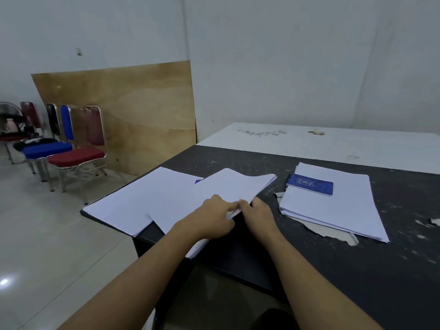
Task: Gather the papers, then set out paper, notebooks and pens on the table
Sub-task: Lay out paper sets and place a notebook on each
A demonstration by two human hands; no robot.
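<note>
Both on the middle paper stack [228,186] at its near edge: left grip [209,217] curled over it, right grip [257,215] pinching it, thumbs hidden. Beyond the left grip a blue corner [198,181] pokes out, mostly covered, can't identify it. Right of the right grip: second stack [338,210], blue notebook [309,184] on top, torn scraps [333,232] underneath. Surface [357,270] dark, speckled. Chairs [71,156] and plywood board [133,110] far left.

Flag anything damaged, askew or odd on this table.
Torn grey scraps stick out from under the right paper stack. The dark tabletop is chipped and flecked white. The middle stack, held by the left hand and right hand, lies skewed over the left sheets; a blue corner peeks from beneath.
</note>
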